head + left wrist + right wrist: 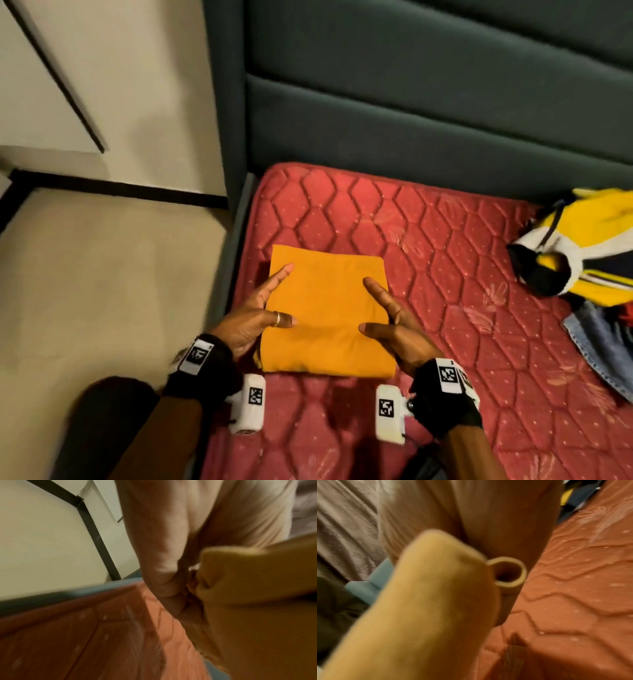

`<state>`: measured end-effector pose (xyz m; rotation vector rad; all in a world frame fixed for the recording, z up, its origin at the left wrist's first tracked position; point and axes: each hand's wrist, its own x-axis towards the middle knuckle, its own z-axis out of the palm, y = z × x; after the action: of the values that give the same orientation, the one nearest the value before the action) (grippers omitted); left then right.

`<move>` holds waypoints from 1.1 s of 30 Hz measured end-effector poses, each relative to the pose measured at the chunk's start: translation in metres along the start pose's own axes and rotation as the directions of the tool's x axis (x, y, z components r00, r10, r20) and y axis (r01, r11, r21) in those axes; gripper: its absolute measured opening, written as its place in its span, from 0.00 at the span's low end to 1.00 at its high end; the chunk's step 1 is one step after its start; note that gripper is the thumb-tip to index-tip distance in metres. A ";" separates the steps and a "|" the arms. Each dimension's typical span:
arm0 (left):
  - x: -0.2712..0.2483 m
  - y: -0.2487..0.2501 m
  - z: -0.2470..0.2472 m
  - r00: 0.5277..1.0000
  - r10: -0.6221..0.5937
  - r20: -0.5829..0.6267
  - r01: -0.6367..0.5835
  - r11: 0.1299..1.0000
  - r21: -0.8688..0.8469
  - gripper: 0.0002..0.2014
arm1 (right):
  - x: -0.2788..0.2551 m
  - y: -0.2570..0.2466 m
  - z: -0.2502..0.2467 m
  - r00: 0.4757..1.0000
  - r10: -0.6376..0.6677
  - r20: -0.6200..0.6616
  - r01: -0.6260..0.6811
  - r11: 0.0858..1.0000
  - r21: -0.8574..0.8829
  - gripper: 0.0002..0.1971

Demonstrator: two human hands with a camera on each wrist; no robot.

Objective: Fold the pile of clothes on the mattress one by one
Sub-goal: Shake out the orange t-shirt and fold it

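While both hands, left hand (260, 317) and right hand (394, 322), lie spread with straight fingers along the sides of the folded orange garment (327, 313) at lower centre on the red mattress (445, 260), squaring its edges evenly would suit best before reaching for the pile of clothes (582, 253) at right.

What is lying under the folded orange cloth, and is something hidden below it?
The folded orange cloth lies on the red mattress, flanked by the left hand and right hand. Anything beneath it is covered.
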<state>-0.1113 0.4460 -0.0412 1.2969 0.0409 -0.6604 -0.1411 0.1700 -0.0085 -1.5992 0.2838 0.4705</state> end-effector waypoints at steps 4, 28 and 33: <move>-0.059 0.120 -0.062 0.999 0.038 -0.026 -0.039 0.998 -0.040 0.47 | -0.008 -0.118 0.081 0.996 -0.083 0.028 0.084 0.995 -0.052 0.43; -0.433 0.516 -0.319 0.527 0.430 -0.733 -0.491 0.858 0.150 0.56 | 0.014 -0.594 0.563 0.632 -0.276 0.724 0.435 0.900 -0.037 0.39; -0.463 0.540 -0.362 0.380 0.439 -0.814 -0.493 0.841 0.223 0.58 | 0.033 -0.630 0.643 0.528 -0.279 0.802 0.486 0.874 -0.017 0.33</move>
<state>-0.1146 1.0316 0.5018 1.3777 0.4800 0.5416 0.0919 0.8661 0.5132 -1.4666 -0.8368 0.8265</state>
